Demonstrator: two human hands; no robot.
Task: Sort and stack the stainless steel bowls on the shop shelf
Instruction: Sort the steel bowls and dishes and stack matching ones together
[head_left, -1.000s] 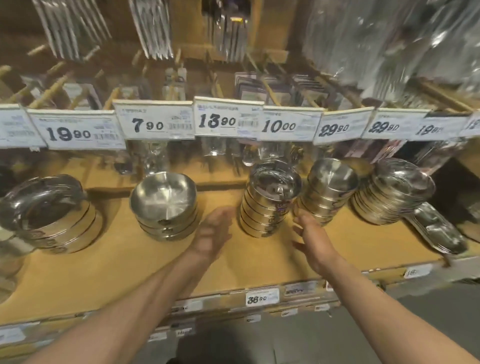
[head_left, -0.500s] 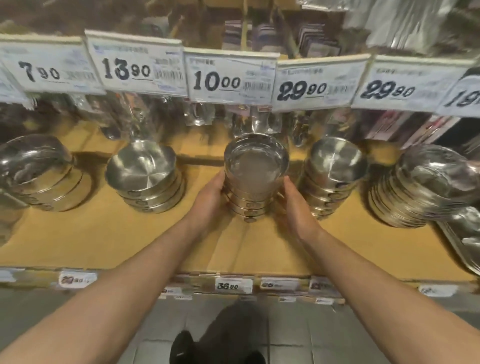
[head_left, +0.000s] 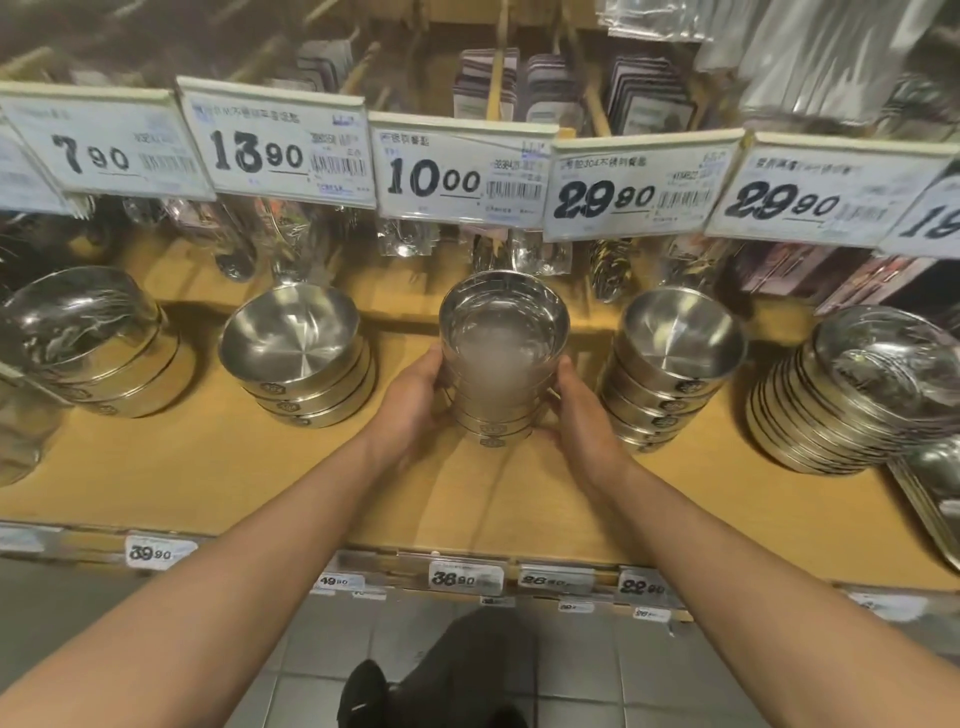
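Both hands are now clamped a touch higher on the middle bowl stack (head_left: 501, 364) than half a second ago, and the stack is looking taller in view. Left hand (head_left: 415, 402) is gripping its left wall, right hand (head_left: 582, 415) is gripping its right wall, fingers curling round the back. That stack is sitting on the wooden shelf (head_left: 208, 467), directly under the 10.00 price tag (head_left: 462, 174).

Crowding it: a short stack of wider bowls (head_left: 298, 358) is standing to its left, apart from it, and another bowl stack (head_left: 670, 369) is standing just beside the right hand. Further right, a leaning pile of shallow dishes (head_left: 852, 389); far left, another bowl stack (head_left: 88, 343), blurred.

Tags overhead are reading 7.90 (head_left: 104, 153), 13.90 (head_left: 280, 156), 29.90 (head_left: 639, 192) and 29.90 again (head_left: 821, 200). Packaged goods are hanging close behind the middle stack's rim.

Bare shelf is stretching toward the front edge, where small labels are showing 39.90 (head_left: 156, 552) and 38.90 (head_left: 465, 578).
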